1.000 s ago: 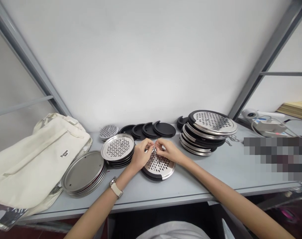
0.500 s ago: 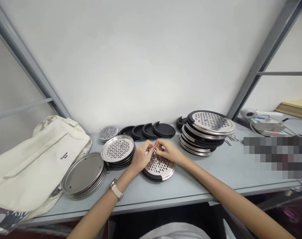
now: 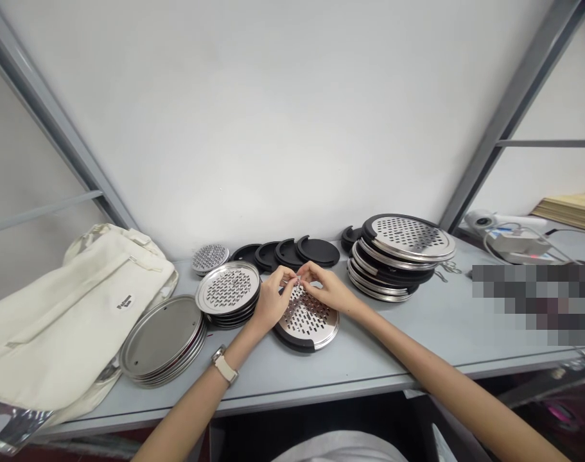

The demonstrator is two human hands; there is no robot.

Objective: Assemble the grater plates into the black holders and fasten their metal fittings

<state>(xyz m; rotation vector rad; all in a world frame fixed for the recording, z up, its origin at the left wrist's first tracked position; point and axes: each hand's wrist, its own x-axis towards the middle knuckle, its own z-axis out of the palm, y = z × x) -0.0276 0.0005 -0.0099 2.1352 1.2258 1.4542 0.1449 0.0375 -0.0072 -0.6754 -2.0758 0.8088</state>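
Observation:
A round perforated steel disc with a black rim (image 3: 307, 321) lies on the grey shelf (image 3: 417, 340) in front of me. My left hand (image 3: 270, 298) and my right hand (image 3: 327, 289) meet over its far edge. Both pinch a tiny shiny metal piece (image 3: 298, 280) between thumb and fingertips, just above the disc. A watch sits on my left wrist.
Stack of perforated discs (image 3: 228, 289) and stack of plain steel plates (image 3: 163, 337) at left, beside a cream cloth bag (image 3: 65, 314). Black round covers (image 3: 292, 251) line the wall. A taller mixed stack (image 3: 401, 253) stands right. Devices with cables (image 3: 514, 240) lie far right.
My fingertips have drawn closer together over the disc's far edge, and the small metal piece now shows between them. Everything else is as before.

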